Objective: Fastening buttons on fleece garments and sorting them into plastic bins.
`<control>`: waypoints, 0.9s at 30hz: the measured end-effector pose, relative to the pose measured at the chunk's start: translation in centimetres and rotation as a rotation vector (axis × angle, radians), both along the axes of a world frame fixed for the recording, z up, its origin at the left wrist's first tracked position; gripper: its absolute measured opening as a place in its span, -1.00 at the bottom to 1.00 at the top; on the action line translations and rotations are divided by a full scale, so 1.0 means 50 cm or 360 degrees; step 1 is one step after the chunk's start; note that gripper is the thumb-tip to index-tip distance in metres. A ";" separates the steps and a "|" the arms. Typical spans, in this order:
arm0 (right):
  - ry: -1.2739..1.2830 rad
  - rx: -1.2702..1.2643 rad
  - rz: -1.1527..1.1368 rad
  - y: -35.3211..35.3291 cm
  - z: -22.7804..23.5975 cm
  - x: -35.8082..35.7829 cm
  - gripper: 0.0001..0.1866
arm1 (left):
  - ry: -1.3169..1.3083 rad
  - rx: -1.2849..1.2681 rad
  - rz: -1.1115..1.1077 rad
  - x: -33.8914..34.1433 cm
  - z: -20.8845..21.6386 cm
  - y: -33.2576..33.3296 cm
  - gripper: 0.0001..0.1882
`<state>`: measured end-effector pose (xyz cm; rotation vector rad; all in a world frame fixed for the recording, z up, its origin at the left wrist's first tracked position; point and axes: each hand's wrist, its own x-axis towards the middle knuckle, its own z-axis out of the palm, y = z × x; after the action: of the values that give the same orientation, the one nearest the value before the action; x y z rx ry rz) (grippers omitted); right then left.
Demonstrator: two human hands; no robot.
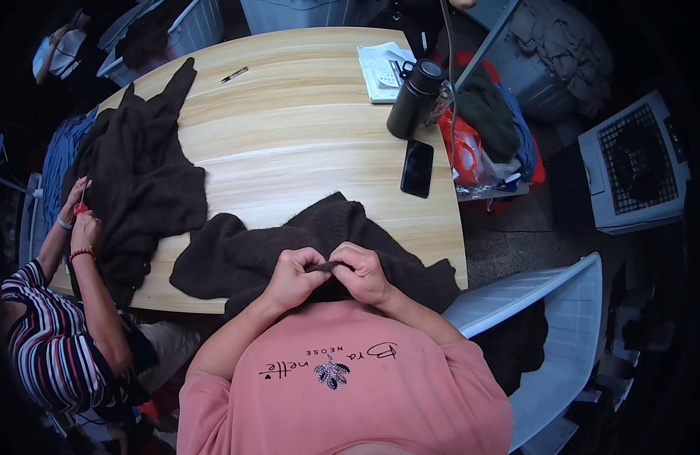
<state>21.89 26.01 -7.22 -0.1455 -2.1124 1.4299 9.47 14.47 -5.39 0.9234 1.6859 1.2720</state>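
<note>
A dark brown knitted garment, probably a sweater, lies bunched over the table's near edge in front of me. My left hand pinches a fold of its edge between thumb and fingers. Close beside it, my right hand grips the same edge, the knuckles of both hands nearly meeting. A short strip of knit shows between the two hands. The garment's nearest part is hidden below my wrists.
On the wooden table are a black phone, a dark flask, papers and a small pen-like tool. At left, a person's hands hold a red-handled tool by another dark garment. A plastic bin stands right.
</note>
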 end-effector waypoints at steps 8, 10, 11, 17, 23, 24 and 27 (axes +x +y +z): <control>0.0026 0.0231 -0.0240 0.018 0.009 0.006 -0.83 | -0.0560 -0.0049 -0.0057 -0.022 0.021 0.013 -0.95; -0.0058 0.0536 -0.0305 0.034 0.007 0.016 -0.66 | -0.0681 0.0054 0.0055 -0.033 0.025 0.015 -0.95; -0.0050 0.0548 -0.0310 0.035 -0.008 0.026 -0.66 | -0.0812 0.0145 0.0163 -0.038 0.032 0.016 -0.94; -0.0530 0.0442 -0.0360 0.034 -0.081 0.079 -0.67 | -0.0984 0.0238 0.0236 -0.044 0.058 0.007 -0.93; -0.0485 -0.0064 -0.0505 0.040 -0.049 0.094 -0.64 | -0.0851 0.0221 0.0275 -0.043 0.048 -0.003 -0.88; -0.0365 -0.0087 -0.0420 0.041 -0.033 0.095 -0.63 | -0.0838 0.0209 0.0305 -0.043 0.050 -0.002 -0.85; -0.0199 0.0040 -0.0230 0.050 0.003 0.097 -0.63 | -0.0855 0.0202 0.0343 -0.043 0.072 0.003 -0.78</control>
<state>26.72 28.51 -7.05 -0.3787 -2.1708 1.3396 7.32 14.60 -1.80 0.4156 1.3097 1.6135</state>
